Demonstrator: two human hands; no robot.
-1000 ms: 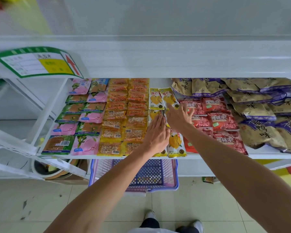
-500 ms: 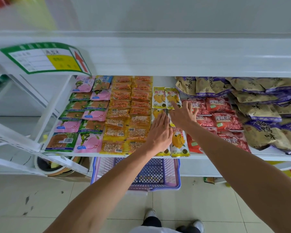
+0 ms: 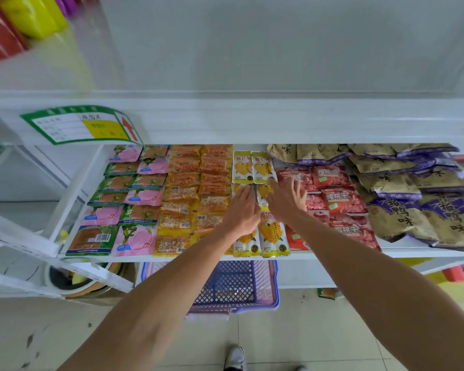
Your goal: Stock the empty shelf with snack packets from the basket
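The left grip [image 3: 242, 210] and the right grip [image 3: 287, 199] are both released: the fingers are straight and they grasp nothing. They only press on the two columns of yellow packets [image 3: 272, 234] in the middle of the shelf [image 3: 172, 257].

The left grip lies flat on the left column. The right grip is just beside it with its fingers spread over the right column, and its outer fingers reach onto the red packets [image 3: 340, 202] to its right.

The yellow packets are already on the shelf. Two lie beyond the fingertips, toward the back, and two lie under the wrists and reach the very front edge. The basket [image 3: 236, 287] stands on the floor below both grips. I see no packet in the part of it that shows, so I judge the stocking is nearly finished and this step is only straightening.

The risk is at the front edge. The packets look smooth and they overlap, so a wrist that drags back could pull a front packet off the shelf. An uneven push could also slide a column sideways, onto the orange packets [image 3: 188, 188] left of the left grip or against the red ones
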